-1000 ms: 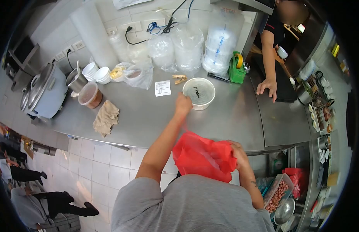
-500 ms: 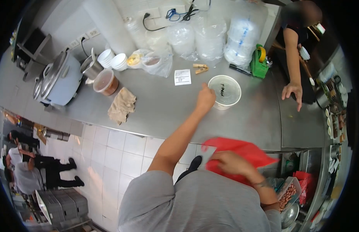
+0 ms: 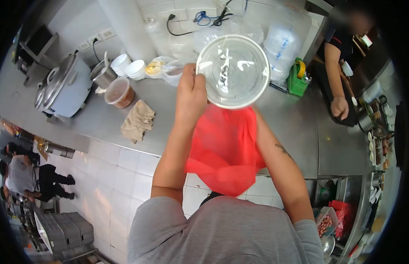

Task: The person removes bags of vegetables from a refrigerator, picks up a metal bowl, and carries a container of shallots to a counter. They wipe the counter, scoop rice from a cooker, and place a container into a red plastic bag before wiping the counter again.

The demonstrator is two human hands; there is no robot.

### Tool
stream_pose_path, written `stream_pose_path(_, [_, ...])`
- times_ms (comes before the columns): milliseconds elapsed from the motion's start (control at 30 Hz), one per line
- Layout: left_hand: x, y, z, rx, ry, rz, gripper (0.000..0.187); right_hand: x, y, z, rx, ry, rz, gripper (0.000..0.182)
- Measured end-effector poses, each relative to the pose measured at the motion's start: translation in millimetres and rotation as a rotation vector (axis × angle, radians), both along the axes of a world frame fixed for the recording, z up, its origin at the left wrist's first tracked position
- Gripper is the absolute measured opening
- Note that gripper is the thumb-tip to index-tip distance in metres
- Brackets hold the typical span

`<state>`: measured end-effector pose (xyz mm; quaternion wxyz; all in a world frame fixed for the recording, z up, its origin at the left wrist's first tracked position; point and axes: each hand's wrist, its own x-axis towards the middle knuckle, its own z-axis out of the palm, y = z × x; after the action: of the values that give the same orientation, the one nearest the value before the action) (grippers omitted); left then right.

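Note:
My left hand (image 3: 191, 90) grips the rim of a round lidded container (image 3: 234, 72) with dark writing on its clear lid, lifted above the steel counter (image 3: 288, 132). Just below it hangs a red plastic bag (image 3: 224, 154), its mouth spread open toward the container. The right forearm reaches up along the bag's right side; my right hand is hidden behind the bag and container, so its fingers do not show.
A beige cloth (image 3: 138, 121), a tub of reddish food (image 3: 120, 93) and a large cooker (image 3: 68, 88) stand on the left. A green tape dispenser (image 3: 298, 79) sits at the back right. A co-worker's hand (image 3: 339, 108) is at the right.
The container has risen off the counter in my left hand. The red bag has moved up and left, opening out beneath it. The co-worker's hand has closed up.

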<state>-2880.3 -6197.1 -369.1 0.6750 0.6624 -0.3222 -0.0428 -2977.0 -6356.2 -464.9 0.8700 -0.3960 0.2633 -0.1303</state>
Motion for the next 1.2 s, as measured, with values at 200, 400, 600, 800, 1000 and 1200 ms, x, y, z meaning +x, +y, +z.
stream_pose_path(200, [9, 56, -109, 0.238, -0.049, 0.019, 0.022, 40, -23, -11, -0.536, 0.169, 0.079, 0.028])
stream_pose_path(400, [-24, 84, -142, 0.764, -0.030, -0.253, 0.027, -6, 55, -17, -0.987, 0.223, 0.184, 0.035])
stream_pose_path(600, [-25, 37, -162, 0.409, -0.220, -0.473, 0.031, -21, 75, -4, -1.124, -0.052, -0.142, 0.028])
stream_pose_path(800, [8, -49, -158, 0.769, -0.186, -0.362, 0.031, -71, 11, 1, -0.702, -0.033, -0.446, 0.021])
stream_pose_path(1000, [16, -119, -166, 0.571, -0.099, -0.117, 0.025, -101, 32, -23, -0.933, 0.328, -0.482, 0.031])
stream_pose_path(1200, [9, -135, -163, 0.242, -0.190, -0.030, 0.022, -142, 47, -61, -1.088, 0.457, -0.337, 0.031])
